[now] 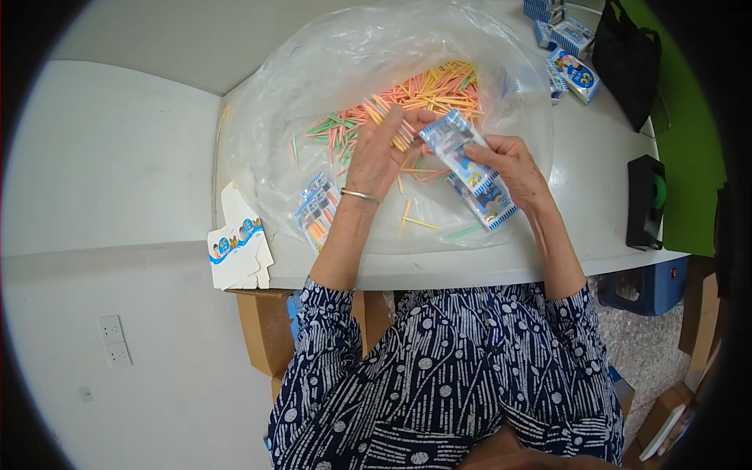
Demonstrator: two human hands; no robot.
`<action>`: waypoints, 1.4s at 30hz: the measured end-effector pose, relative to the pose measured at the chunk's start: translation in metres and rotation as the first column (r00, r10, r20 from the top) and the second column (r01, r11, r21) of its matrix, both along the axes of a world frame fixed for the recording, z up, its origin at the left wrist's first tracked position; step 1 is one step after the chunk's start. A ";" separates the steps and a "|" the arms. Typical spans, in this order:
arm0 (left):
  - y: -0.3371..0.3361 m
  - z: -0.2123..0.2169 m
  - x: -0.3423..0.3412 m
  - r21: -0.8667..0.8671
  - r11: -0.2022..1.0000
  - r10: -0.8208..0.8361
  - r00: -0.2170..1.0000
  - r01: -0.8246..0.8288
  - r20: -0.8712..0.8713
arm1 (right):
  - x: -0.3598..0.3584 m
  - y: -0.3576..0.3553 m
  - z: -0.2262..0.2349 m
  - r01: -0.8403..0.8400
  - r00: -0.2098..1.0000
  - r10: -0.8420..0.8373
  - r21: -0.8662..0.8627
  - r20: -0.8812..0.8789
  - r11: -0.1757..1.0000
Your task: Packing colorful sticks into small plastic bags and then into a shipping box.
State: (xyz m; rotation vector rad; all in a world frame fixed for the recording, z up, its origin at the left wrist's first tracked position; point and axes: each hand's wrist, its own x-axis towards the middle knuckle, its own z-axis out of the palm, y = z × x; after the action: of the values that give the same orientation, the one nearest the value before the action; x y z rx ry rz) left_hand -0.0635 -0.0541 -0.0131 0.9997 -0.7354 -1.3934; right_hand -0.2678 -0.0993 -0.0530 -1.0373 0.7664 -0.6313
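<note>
My left hand [374, 163], with a bracelet at the wrist, is closed around a small bunch of thin pink, yellow and white sticks [381, 111]. Between the thumb and fingers of my right hand [517, 168] is a blue-and-white plastic packet [450, 135], its upper end close to my left fingertips. Another blue-and-white packet [497, 207] lies just below it. Beyond both hands spreads a heap of pink, yellow, orange and green sticks [446, 88] on a large clear plastic bag [270, 110]. Left of my left forearm lies a clear-fronted packet filled with sticks [317, 207].
White cardboard boxes, flattened [239, 254], rest at the table's left edge. Several small blue-and-white packs [576, 72] and a black bag [627, 63] are at the far right. A black tape dispenser [644, 204] stands nearer on that side. Below are a blue stool [646, 288] and a carton [265, 333].
</note>
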 end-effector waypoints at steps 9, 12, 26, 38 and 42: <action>-0.001 0.021 -0.014 -0.142 0.989 -0.012 0.986 0.035 0.163 | -0.005 0.002 -0.005 -0.258 0.966 0.257 0.077 0.025 0.963; 0.002 0.020 -0.021 -0.112 0.991 -0.048 0.975 0.074 0.218 | -0.004 0.004 -0.008 -0.252 0.965 0.239 0.134 0.107 0.958; 0.011 0.006 -0.030 -0.126 0.980 -0.112 0.950 0.155 0.293 | -0.007 0.007 -0.010 -0.295 0.945 0.260 0.173 0.198 0.940; 0.014 0.009 -0.039 -0.170 0.982 -0.053 0.979 0.087 0.196 | -0.008 0.006 -0.010 -0.292 0.944 0.246 0.206 0.219 0.934; 0.018 0.003 -0.033 -0.187 0.968 -0.101 0.940 0.169 0.327 | -0.006 0.009 -0.007 -0.275 0.945 0.226 0.202 0.236 0.940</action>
State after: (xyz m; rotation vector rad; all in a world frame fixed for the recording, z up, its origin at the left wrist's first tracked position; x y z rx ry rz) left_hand -0.0961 -0.0366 -0.0103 1.0271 -1.1870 -1.2519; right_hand -0.2736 -0.0906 -0.0597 -0.8202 0.4979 -0.4101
